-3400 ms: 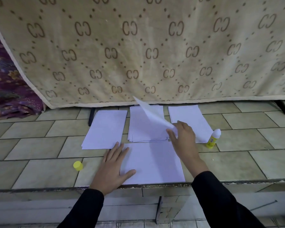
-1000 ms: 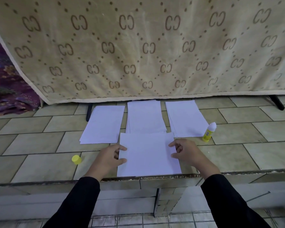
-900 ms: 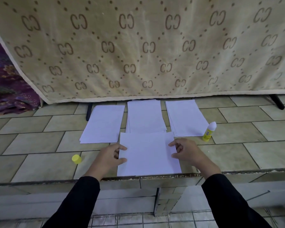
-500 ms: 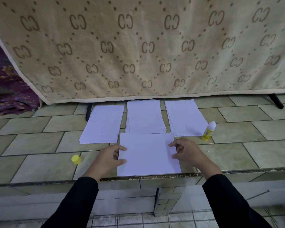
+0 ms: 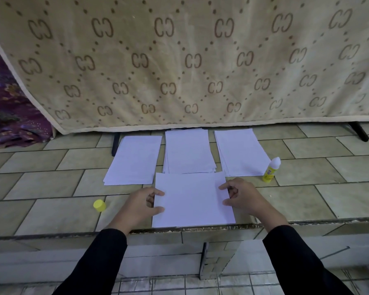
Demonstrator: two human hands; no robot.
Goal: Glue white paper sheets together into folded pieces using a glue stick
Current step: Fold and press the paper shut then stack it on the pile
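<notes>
Progress: early in a cycle, by my reading. One near sheet [image 5: 192, 201] lies flat at centre frame, its near edge along the lip of the tiled ledge [image 5: 307, 188]; no fold, crease or glue mark shows on it, and you cannot tell from here whether it is one sheet or two laid flush. Your left hand [image 5: 141, 202] has thumb and forefinger tips on the sheet's left edge, the other fingers curled in beside it; your right hand [image 5: 243, 196] mirrors that on the right edge. Both look like light pinches that square the paper, not lifts. Above it, in a row under the hem of the patterned cloth [image 5: 179, 60]: left stack [image 5: 134, 159], middle stack [image 5: 189, 151], right stack [image 5: 241, 152], all white and flat. Which of them holds finished pieces and which raw stock I cannot tell. Left to do, as I judge it: glue, fold and press this piece, then work on through the stock. Containers: only the glue stick [image 5: 271, 169], upright and uncapped with its white tip exposed, just beside the right stack's near corner at right of centre, within reach of your right hand. Its yellow cap [image 5: 99, 205] sits on the tile at lower left, well apart. How much glue remains is not visible.
</notes>
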